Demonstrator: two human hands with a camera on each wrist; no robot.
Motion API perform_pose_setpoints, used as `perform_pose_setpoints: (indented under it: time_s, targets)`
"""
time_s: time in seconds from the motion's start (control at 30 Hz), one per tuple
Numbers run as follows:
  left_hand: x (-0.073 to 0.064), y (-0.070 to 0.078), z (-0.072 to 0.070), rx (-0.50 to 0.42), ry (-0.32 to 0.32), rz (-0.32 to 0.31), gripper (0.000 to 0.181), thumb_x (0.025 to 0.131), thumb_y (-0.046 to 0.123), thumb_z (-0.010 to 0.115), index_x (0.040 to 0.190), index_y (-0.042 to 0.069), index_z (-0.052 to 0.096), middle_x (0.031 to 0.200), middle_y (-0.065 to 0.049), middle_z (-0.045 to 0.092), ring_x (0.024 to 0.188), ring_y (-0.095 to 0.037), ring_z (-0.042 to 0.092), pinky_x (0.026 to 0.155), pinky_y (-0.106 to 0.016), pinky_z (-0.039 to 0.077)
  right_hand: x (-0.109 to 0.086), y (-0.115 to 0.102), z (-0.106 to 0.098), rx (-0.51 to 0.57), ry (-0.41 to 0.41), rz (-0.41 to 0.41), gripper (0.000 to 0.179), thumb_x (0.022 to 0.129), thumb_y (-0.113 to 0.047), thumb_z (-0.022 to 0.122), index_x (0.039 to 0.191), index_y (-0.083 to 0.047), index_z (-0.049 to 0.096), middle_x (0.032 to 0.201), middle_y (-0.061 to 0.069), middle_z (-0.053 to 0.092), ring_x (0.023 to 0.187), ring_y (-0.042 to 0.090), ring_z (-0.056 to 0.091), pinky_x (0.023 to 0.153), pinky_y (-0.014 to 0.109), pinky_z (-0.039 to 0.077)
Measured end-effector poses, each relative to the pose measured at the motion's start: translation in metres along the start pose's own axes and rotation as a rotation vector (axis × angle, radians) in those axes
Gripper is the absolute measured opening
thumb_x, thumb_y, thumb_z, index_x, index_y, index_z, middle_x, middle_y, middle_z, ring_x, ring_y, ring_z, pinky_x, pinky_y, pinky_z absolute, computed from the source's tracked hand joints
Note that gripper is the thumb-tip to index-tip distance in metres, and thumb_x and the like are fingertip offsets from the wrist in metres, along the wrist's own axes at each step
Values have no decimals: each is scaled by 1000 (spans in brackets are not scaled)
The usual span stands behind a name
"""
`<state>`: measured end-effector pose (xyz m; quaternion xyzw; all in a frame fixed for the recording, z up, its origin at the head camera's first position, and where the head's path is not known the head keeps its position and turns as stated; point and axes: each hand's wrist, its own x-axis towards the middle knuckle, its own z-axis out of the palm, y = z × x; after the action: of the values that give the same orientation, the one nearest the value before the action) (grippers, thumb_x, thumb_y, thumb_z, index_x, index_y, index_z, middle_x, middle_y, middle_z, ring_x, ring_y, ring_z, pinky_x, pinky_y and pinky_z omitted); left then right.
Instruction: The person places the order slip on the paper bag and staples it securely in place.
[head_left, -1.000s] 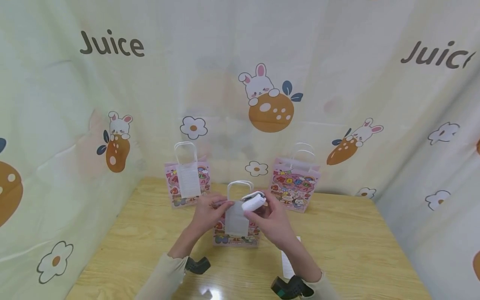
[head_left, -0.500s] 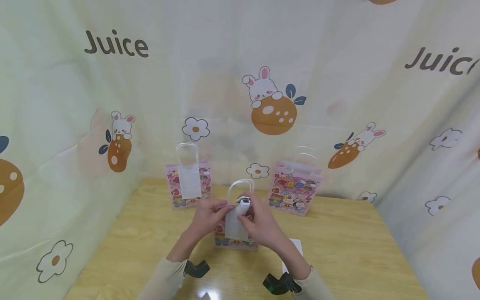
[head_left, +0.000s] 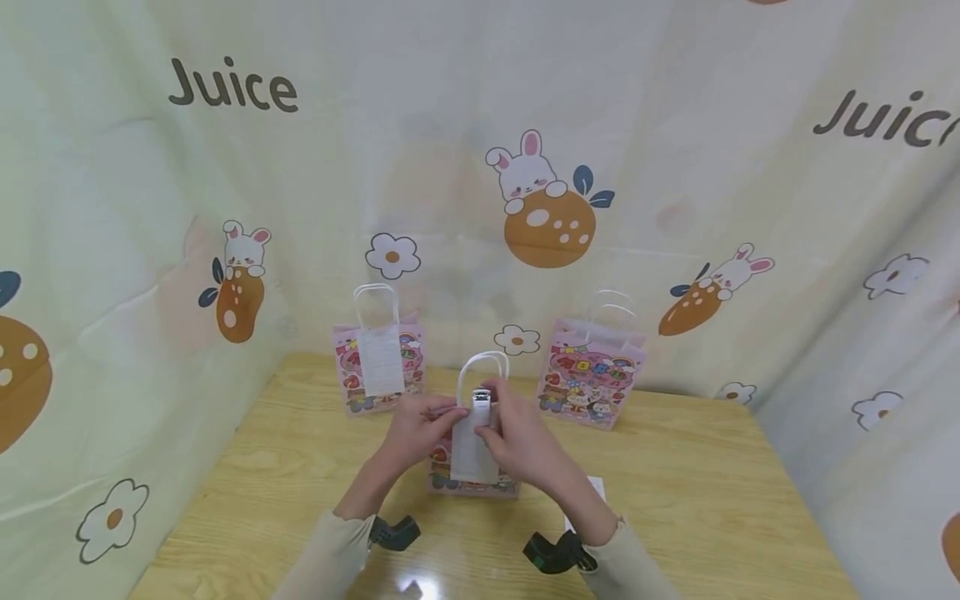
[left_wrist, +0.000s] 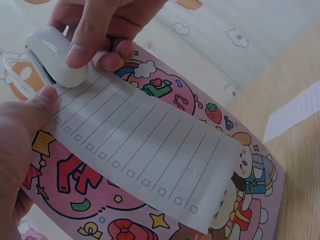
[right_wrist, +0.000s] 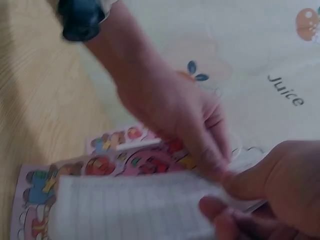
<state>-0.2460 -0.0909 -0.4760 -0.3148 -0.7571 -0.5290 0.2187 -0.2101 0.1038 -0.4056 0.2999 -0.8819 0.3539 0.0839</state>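
At the table's middle stands a pink cartoon paper bag [head_left: 491, 490] with white handles. A lined checklist sheet [left_wrist: 145, 150] with small boxes lies against its front, its top at the bag's upper edge. My left hand [head_left: 416, 429] pinches the sheet and bag rim together, thumb in front. With my right hand [head_left: 521, 437] I grip a small white stapler [left_wrist: 57, 57], thumb on its body. The stapler sits over the sheet's top edge, beside the left thumb. In the right wrist view the right fingers hide it.
Behind to the left stands a similar bag [head_left: 348, 367] with a lined sheet [head_left: 381, 362] on its front. Another bag [head_left: 588, 375] is at the back right. A loose sheet [left_wrist: 295, 112] lies on the table, partly under the right forearm. A printed curtain [head_left: 450, 167] surrounds the table.
My right hand has brought the stapler left and turned it from slanted to upright over the sheet's top edge. The left hand keeps its pinch in about the same place.
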Motion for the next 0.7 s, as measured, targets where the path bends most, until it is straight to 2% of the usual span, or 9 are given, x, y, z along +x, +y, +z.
perform_pose_setpoints:
  time_s: [0.17,0.3,0.43,0.53,0.57,0.63,0.7]
  targets:
    - [1,5,1,-14,0,-26,6,84,-2,73,89,-2,75,77,-11,72,51,-24,62,45,-21,47,-3,6,3,44,22,-33,46,85,3,71,124,0,46,77,0,56,56,7,50,46,23,45]
    - [3,24,-3,-42,-7,-79,7,84,-2,73,91,-5,72,81,-14,71,60,-27,66,49,-25,52,-3,14,10,68,64,-111,44,84,6,70,121,1,47,73,-3,52,56,6,48,45,23,44]
    - [6,46,-5,-152,2,-146,22,78,-1,79,97,-5,70,93,-14,70,86,-32,68,68,-32,57,-2,20,18,98,99,-185,44,83,8,71,119,3,46,79,0,53,61,6,49,48,22,45]
    - [9,53,-2,-219,34,-196,28,72,0,84,97,-3,71,96,-12,70,92,-32,67,78,-36,56,0,23,20,104,104,-225,45,81,10,69,119,4,44,79,0,53,61,6,48,47,21,43]
    - [10,54,-1,-229,42,-211,28,71,0,85,96,-3,71,95,-11,70,91,-32,67,78,-36,56,0,23,19,87,93,-232,45,82,10,68,120,5,44,81,2,55,62,7,49,48,21,44]
    - [12,56,-1,-235,47,-224,26,71,0,85,94,-3,72,94,-10,70,89,-27,67,76,-36,56,2,21,14,-15,62,-229,42,85,3,68,120,3,45,81,1,55,61,6,49,48,20,43]
    - [14,58,-2,-223,36,-198,26,71,0,85,94,-4,72,94,-11,70,88,-24,67,76,-35,56,3,19,5,-185,22,-222,38,88,-10,70,118,0,49,81,0,56,59,7,48,47,21,41]
